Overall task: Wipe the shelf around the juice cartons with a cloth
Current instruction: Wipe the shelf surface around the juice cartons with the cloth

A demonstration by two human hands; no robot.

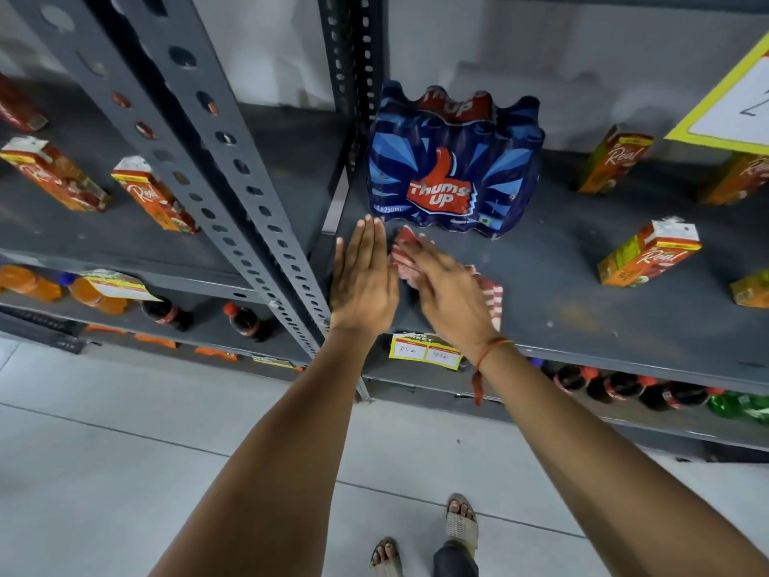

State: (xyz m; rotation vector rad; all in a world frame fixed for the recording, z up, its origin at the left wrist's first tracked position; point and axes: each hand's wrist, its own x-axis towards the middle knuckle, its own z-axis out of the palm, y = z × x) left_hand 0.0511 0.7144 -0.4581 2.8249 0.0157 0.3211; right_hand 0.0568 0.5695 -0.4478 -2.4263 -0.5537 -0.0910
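Right hand flat on striped cloth

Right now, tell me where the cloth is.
The cloth lies on the shelf under the right hand, just in front of the Thums Up pack.

My striped cloth is soft woven fabric on the matt grey painted metal shelf; the shrink-wrapped pack at upper centre is glossy plastic, the juice cartons printed card.
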